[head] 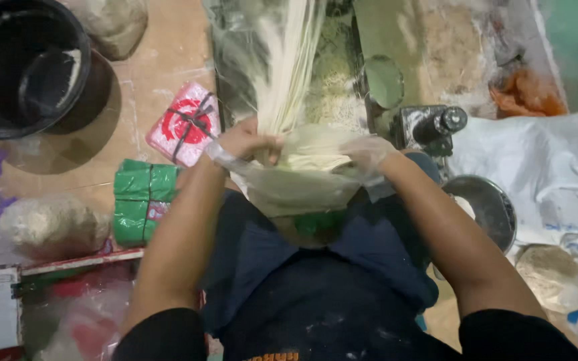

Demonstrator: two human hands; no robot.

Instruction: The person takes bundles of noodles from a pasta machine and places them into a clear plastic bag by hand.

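Noodles: a long bunch of thin, pale yellow noodles (pixel 289 73) hangs straight down into the bag. The strands lie close side by side like hair. The bottom part is folded up in a soft heap inside the bag.
Bag: a clear plastic bag (pixel 296 187) with its mouth held open between the two hands. It is see-through and a bit shiny, and it sits just above the person's lap.
Left hand: the left hand (pixel 245 140) wears a thin clear glove. Its fingers are pressed together around the noodle bunch and the bag's edge, in a tight grip.
Right hand: the right hand (pixel 368 152) has a clear glove too. Its fingers are curled over the other side of the bag's edge and hold it. How tight they pinch, I cannot tell.
Lap: a dark blue apron (pixel 316 294) with white dusty spots lies under the bag.
Floor, left side: a pink and red packet (pixel 185 124) is near the left hand. A stack of green packets (pixel 143 200) lies just below it. A big black bucket (pixel 28 63) stands in the top left corner.
Floor, right side: a round metal bowl (pixel 486 207) is beside the right arm, and a white sack (pixel 543 167) lies past it.
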